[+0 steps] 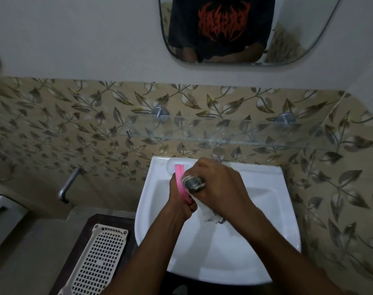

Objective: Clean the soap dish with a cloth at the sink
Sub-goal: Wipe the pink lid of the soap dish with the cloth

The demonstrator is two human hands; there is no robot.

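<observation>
Open basin in front, crowded at the back.
Bare white sink (234, 252) bowl free below both forearms; glass shelf (224, 135) overhanging the tap (218, 155) at the rear; wall close on the right; basket (96, 258) just left of the rim.

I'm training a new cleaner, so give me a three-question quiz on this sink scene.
1. True or false: the soap dish is lying flat on the glass shelf.
2. Which hand holds the cloth? A) left B) right
3. Fill in: the white perforated basket sits to the ____ of the sink.

Key: 1 false, the left hand holds it over the sink; 2 B, the right hand; 3 left.
</observation>
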